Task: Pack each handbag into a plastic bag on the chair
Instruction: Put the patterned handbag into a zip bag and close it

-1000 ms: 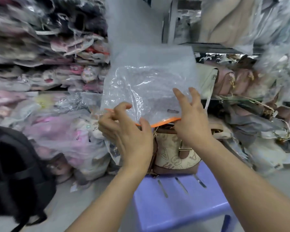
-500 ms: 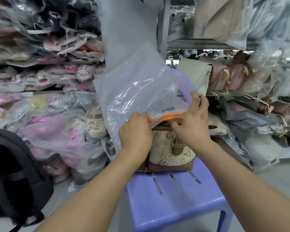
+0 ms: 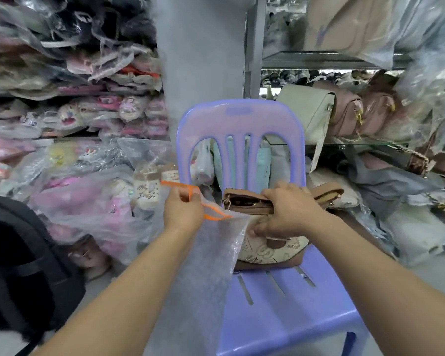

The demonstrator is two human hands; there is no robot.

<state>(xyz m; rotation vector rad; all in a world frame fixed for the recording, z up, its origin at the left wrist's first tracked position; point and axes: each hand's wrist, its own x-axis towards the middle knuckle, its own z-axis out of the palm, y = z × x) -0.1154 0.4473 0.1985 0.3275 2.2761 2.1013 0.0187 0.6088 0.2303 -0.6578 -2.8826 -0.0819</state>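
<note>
A cream and brown patterned handbag (image 3: pixel 272 250) stands upright on the seat of a lilac plastic chair (image 3: pixel 293 304). My right hand (image 3: pixel 285 211) grips the bag's brown top edge. My left hand (image 3: pixel 183 209) pinches the orange-trimmed mouth of a clear bubble plastic bag (image 3: pixel 203 273), which hangs down to the left of the handbag, over the chair's front left edge. The plastic bag's mouth lies against the handbag's left side.
Shelves of wrapped goods fill the left (image 3: pixel 62 111). A metal shelf on the right holds several handbags (image 3: pixel 344 116). A black backpack (image 3: pixel 18 265) sits on the floor at the lower left. More wrapped bags lie behind and right of the chair.
The plastic bag, held up in front of the chair before, has dropped to hang below my left hand. My right hand let go of its rim and took the handbag's top.
</note>
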